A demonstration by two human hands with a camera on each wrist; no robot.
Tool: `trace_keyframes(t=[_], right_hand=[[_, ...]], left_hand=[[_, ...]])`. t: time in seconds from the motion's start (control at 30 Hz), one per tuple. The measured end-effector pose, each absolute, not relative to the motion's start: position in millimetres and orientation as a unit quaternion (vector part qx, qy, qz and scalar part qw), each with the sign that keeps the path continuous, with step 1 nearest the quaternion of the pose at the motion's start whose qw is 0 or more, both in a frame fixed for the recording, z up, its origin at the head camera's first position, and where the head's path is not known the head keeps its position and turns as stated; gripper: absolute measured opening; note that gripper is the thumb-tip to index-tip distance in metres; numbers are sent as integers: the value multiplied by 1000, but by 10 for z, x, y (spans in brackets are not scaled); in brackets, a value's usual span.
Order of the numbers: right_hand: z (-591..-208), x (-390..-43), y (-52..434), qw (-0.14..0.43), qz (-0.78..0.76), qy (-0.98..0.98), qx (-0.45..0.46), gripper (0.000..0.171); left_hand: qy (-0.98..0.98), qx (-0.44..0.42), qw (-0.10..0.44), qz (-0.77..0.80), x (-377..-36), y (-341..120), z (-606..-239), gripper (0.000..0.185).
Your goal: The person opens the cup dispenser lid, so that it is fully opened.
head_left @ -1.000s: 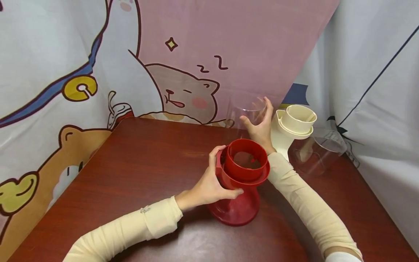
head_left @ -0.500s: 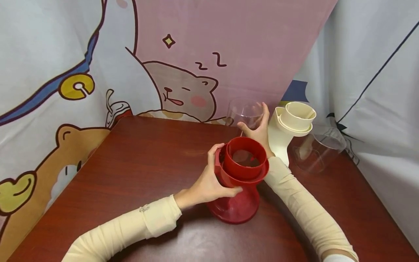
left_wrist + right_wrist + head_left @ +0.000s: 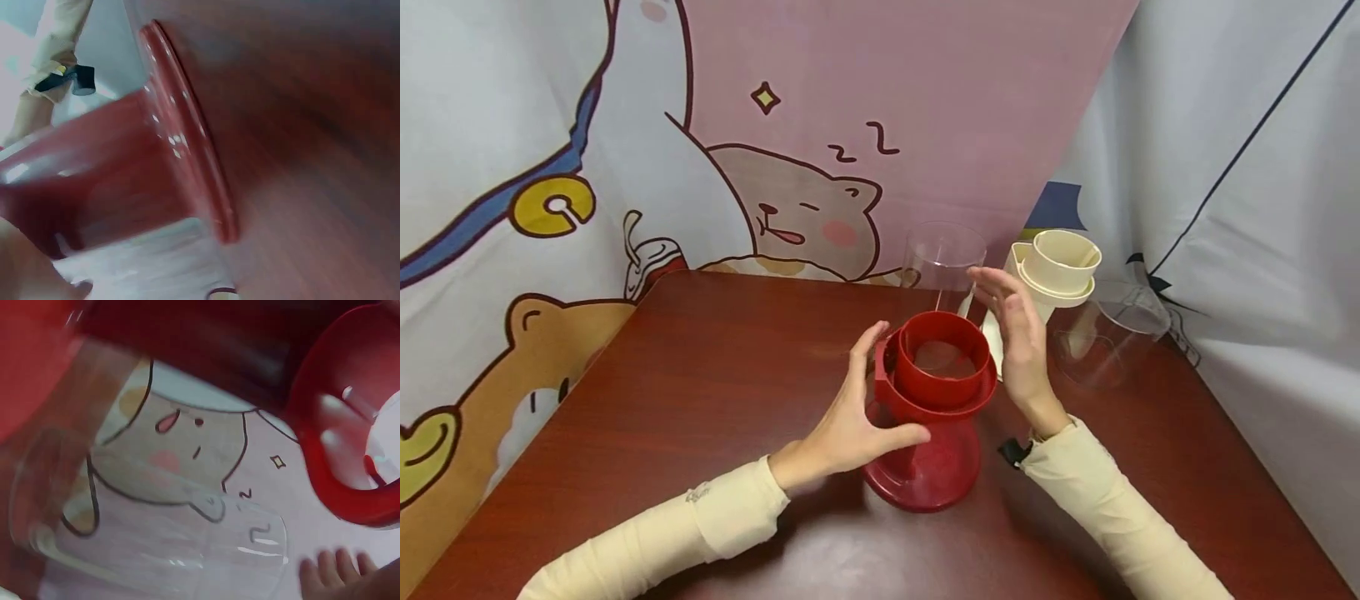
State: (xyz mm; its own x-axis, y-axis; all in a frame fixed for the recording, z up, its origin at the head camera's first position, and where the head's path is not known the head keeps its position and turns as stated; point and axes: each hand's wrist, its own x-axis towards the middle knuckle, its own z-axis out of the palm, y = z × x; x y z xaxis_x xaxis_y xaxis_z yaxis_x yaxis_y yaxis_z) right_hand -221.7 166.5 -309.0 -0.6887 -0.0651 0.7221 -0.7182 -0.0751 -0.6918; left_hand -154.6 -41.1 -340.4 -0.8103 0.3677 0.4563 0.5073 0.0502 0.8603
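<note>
A red plastic stand (image 3: 943, 400) with a cup-shaped, ring-like top and a wide round foot stands upright on the table. My left hand (image 3: 842, 421) is at its left side, thumb in front and fingers loosely spread near the upper body; whether skin touches plastic is hard to tell. My right hand (image 3: 1018, 346), fingers straight, is in the air just right of the red top, holding nothing. A clear cylinder (image 3: 943, 254) stands upright behind the red stand, which hides its lower part. In the right wrist view, fingers (image 3: 337, 569) appear below the red rim.
A similar cream stand (image 3: 1060, 275) is behind my right hand, partly hidden by it. Another clear cylinder (image 3: 1108, 333) stands to its right. Cartoon-printed cloth (image 3: 820, 217) hangs around the brown table (image 3: 737, 367).
My right hand has left the clear cylinder at the back and come toward me, beside the red stand. My left fingers have straightened and loosened from the stand's upper edge.
</note>
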Motion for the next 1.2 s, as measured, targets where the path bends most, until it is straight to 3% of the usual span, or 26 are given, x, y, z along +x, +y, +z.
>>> trace_keyframes(t=[0.17,0.33,0.4,0.6,0.67,0.93,1.03,1.2], right_hand=[[-3019,-2118,1590,56,704,-639,305,52],[-3107,-2051,1580,-54,746,-612,257,59],[-3333,-2110,1595,-49,769,-589,243,59],[-4127,-2302,1686,49,761,-597,247,53],[-4138,-2177,1646,55,755,-610,235,51],[-3302,-1289,1180,83,685,-711,133,50],[-3172,-1207,1178,85,667,-727,136,48],[-3107,-1400,1334,161,613,-749,190,49]], left_hand=[[-711,-280,90,-639,-1249,-458,-3294,70],[-726,-263,61,-632,-1147,-342,-3380,66],[-720,-254,64,-642,-1165,-295,-3368,64],[-685,-228,111,-683,-1326,-240,-3267,57],[-673,-232,125,-691,-1433,-242,-3284,53],[-634,-282,100,-713,-1802,-323,-3440,47],[-640,-293,103,-703,-1876,-338,-3511,47],[-669,-266,147,-678,-1765,-401,-3516,50]])
